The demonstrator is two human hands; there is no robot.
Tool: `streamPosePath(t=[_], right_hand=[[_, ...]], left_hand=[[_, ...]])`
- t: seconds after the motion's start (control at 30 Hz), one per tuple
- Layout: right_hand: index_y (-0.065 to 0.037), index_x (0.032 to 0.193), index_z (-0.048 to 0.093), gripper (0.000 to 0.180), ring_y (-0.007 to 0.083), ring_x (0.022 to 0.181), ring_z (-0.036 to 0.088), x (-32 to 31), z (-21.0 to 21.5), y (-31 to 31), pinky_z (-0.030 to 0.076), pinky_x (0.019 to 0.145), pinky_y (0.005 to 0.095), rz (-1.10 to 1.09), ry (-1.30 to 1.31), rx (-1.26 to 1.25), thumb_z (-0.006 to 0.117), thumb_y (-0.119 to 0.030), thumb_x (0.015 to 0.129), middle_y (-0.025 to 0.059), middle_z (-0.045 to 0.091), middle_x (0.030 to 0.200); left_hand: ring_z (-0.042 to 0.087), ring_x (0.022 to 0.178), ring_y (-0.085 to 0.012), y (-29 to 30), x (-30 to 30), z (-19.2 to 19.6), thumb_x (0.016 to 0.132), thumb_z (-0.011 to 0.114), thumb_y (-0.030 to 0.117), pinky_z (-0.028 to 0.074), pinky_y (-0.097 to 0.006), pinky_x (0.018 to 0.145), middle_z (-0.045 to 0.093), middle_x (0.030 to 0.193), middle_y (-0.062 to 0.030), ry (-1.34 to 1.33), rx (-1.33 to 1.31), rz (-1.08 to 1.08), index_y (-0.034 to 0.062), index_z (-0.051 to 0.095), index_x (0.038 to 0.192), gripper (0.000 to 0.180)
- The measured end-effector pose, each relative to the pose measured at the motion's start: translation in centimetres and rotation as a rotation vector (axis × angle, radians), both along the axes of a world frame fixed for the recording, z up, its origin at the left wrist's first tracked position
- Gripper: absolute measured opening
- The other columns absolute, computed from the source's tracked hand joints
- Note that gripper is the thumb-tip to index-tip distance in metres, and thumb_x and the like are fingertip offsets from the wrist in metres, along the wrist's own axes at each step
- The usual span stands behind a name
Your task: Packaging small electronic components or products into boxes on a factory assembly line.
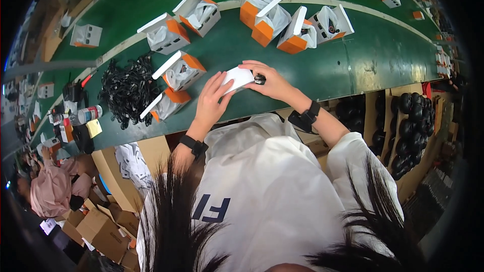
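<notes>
A small white box (239,77) is between my two hands above the green bench, its pale top face turned up. My left hand (213,96) grips its left side, fingers lying over the near left corner. On the far right side, my right hand (272,81) is closed around the box. A small black bundle (259,79), which looks like a coiled cable, shows at the right hand's thumb and fingers. Left of my hands, two open orange-and-white boxes (184,74) with white plastic bags inside stand nearest. Beyond them lies a heap of black cables (128,88).
More open boxes with bagged contents stand at the back, such as one box (200,16) and another at the right (330,24). A clear bottle (85,115) lies at the left. A person in pink (53,186) sits there. Cardboard cartons (103,234) and stacked black parts (411,131) are below the bench.
</notes>
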State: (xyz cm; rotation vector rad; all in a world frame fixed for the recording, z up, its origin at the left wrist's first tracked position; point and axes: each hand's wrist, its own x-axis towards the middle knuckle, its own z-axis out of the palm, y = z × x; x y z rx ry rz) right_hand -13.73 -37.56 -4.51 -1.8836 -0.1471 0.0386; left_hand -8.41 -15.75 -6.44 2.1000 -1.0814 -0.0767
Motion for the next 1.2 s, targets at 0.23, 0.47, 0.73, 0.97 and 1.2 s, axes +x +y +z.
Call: streamPosePath(t=[0.23,0.47,0.73,0.97,1.2], right_hand=[[0.001,0.081,0.051,0.014,0.032,0.124,0.04,-0.6,-2.0,-0.5,0.038,0.097,0.0413,0.126,-0.263,-0.235,0.064,-0.001,0.076,0.0089,0.049,0.129],[-0.002,0.091,0.055,0.015,0.0284,0.126,0.037,-2.2,-2.3,0.7,0.03,0.104,0.0482,0.196,-0.384,-0.408,0.059,-0.001,0.077,0.0058,0.048,0.129],[0.0,0.074,0.052,0.012,0.0271,0.113,0.053,0.1,-2.1,-1.2,0.04,0.097,0.0428,0.186,-0.407,-0.252,0.064,0.0,0.076,0.0061,0.061,0.113],[-0.002,0.061,0.032,0.035,0.0293,0.115,0.05,-0.6,-2.8,-0.9,0.037,0.1,0.0448,0.175,-0.422,-0.248,0.064,0.001,0.076,0.0084,0.06,0.114],[-0.002,0.074,0.049,0.014,0.0279,0.126,0.039,-1.9,-3.2,-1.5,0.031,0.104,0.0484,0.336,-0.371,-0.544,0.062,-0.004,0.078,0.0093,0.046,0.131]], left_hand=[[0.038,0.125,-0.0285,-0.2,-1.6,-0.3,0.079,0.061,0.01,0.025,-0.05,0.104,0.049,0.129,-0.0062,-0.173,0.136,0.058,0.0117,0.057,0.116,0.037],[0.042,0.122,-0.0228,-0.3,-1.5,-0.1,0.08,0.061,0.012,0.026,-0.047,0.104,0.049,0.129,-0.0004,-0.254,0.199,-0.002,0.0144,0.056,0.116,0.037],[0.053,0.112,-0.0277,0.0,0.9,0.2,0.073,0.067,0.006,0.043,-0.041,0.094,0.059,0.116,-0.0075,-0.228,0.023,-0.134,0.005,0.063,0.102,0.029],[0.047,0.118,-0.0284,0.2,0.0,-0.8,0.076,0.063,0.004,0.034,-0.046,0.1,0.056,0.12,-0.0078,-0.172,0.06,-0.091,0.0064,0.062,0.106,0.03],[0.039,0.125,-0.0259,0.6,-1.0,-0.4,0.076,0.066,0.014,0.022,-0.051,0.105,0.049,0.13,-0.0055,-0.197,0.241,-0.073,0.0095,0.056,0.117,0.042]])
